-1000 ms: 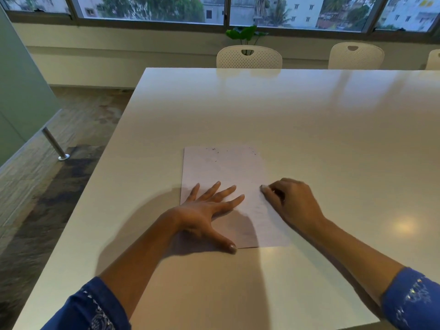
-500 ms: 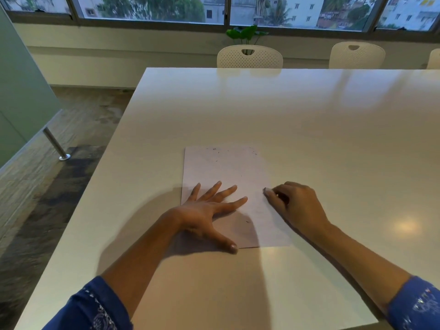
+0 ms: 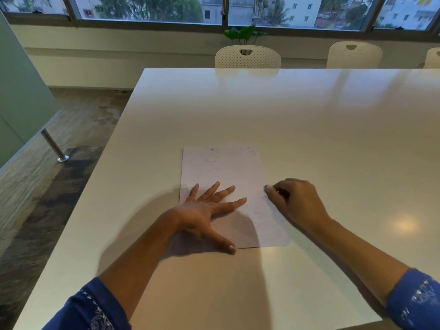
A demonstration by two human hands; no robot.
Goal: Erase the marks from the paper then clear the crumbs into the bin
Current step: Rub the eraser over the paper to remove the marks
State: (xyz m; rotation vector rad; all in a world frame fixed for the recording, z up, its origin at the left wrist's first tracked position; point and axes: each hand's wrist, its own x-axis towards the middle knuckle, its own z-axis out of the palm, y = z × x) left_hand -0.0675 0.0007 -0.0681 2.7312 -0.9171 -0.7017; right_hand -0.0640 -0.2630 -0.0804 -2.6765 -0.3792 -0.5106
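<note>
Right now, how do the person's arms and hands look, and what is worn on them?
The left sleeve and right sleeve are blue with pale patterns and stop short of the wrists, leaving the forearms bare. The left hand and right hand show no ring, watch or glove.

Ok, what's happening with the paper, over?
Left hand flat, pressing paper down. Right hand curled at paper's right edge, grip hidden. Dark crumbs near top edge. Nothing blocking.

Left hand (image 3: pixel 202 210) lies flat with spread fingers on the paper (image 3: pixel 226 167); right hand (image 3: pixel 295 201) curls at its right edge
</note>
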